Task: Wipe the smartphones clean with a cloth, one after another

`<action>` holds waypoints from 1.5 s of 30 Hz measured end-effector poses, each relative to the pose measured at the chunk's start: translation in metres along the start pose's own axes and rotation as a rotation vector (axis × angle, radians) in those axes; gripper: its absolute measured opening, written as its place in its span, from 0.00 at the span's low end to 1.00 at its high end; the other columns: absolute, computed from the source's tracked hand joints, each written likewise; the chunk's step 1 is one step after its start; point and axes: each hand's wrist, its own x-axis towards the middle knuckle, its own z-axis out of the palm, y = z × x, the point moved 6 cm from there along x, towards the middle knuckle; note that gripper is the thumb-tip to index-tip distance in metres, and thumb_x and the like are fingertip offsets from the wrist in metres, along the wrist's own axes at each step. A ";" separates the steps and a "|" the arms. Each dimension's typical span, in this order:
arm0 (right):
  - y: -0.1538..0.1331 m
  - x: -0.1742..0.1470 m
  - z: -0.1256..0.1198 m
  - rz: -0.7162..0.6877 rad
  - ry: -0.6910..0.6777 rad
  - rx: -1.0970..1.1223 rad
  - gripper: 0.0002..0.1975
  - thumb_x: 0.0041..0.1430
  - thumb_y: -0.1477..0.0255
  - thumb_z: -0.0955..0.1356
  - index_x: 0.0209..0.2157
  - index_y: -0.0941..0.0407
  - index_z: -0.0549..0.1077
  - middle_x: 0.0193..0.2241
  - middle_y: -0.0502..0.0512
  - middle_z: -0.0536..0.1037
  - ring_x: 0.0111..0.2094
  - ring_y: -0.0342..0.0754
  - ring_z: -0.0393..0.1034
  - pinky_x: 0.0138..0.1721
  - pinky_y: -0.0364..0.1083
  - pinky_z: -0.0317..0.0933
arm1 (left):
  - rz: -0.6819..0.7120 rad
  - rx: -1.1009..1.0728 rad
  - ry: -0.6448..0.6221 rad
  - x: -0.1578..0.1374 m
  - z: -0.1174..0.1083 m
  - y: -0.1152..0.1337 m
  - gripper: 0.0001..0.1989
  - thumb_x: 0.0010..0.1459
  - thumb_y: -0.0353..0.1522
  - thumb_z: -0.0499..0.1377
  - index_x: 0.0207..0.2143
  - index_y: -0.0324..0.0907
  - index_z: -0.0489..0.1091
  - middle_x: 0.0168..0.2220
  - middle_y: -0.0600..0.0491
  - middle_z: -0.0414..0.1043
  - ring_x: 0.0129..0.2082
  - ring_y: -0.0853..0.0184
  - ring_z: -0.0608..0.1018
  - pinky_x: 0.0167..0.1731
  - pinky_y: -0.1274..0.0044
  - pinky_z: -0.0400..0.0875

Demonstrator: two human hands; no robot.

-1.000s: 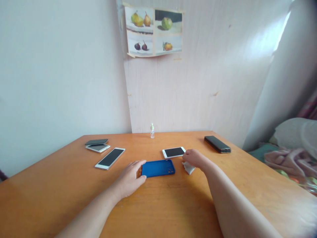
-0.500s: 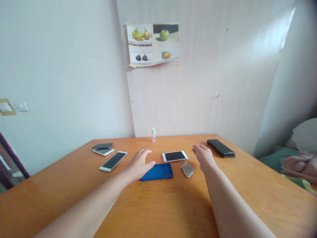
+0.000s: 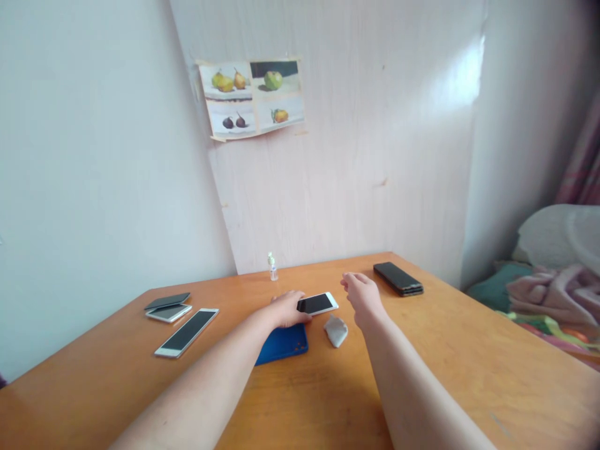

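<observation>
Left hand (image 3: 288, 310) has moved from flat blue phone case (image 3: 284, 345) to white, black-screened phone (image 3: 319, 304)

Our thumb and fingers straddle the phone's left end; we cannot tell whether they grip it. It sits well inside the edges of the orange-brown wooden table (image 3: 328, 387), just beyond a crumpled pale-grey scrap (image 3: 336, 331). Across a gap, our right hand (image 3: 360, 294) hovers, fingers bent inward; whether they are closed, we cannot tell.

Pretty clearly somebody's home — fruit pictures (image 3: 253, 99) taped on the far wall (image 3: 337, 200), plus a rumpled pink blanket (image 3: 553, 299) and curtain (image 3: 585, 165) off to the right of the wooden bench (image 3: 335, 390).
</observation>
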 end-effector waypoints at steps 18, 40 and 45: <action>-0.009 -0.004 0.003 -0.027 0.013 0.044 0.12 0.45 0.66 0.65 0.31 0.57 0.75 0.24 0.49 0.72 0.26 0.44 0.62 0.26 0.42 0.55 | -0.144 -0.873 -0.020 0.000 -0.008 -0.016 0.32 0.50 0.54 0.60 0.45 0.38 0.70 0.34 0.48 0.76 0.32 0.64 0.76 0.29 0.77 0.65; -0.005 -0.074 0.047 0.131 -1.043 -0.284 0.27 0.51 0.47 0.70 0.29 0.59 0.76 0.22 0.53 0.74 0.24 0.42 0.66 0.24 0.38 0.59 | -0.087 -0.840 -0.354 -0.073 -0.050 -0.016 0.19 0.47 0.41 0.65 0.40 0.41 0.72 0.34 0.50 0.77 0.35 0.63 0.78 0.32 0.76 0.67; -0.016 -0.092 0.050 0.100 -1.159 -0.331 0.26 0.53 0.48 0.70 0.40 0.57 0.78 0.29 0.56 0.78 0.24 0.43 0.68 0.19 0.38 0.56 | -0.068 -0.797 -0.389 -0.077 -0.052 -0.008 0.23 0.45 0.43 0.68 0.42 0.42 0.72 0.36 0.51 0.76 0.35 0.63 0.77 0.33 0.75 0.68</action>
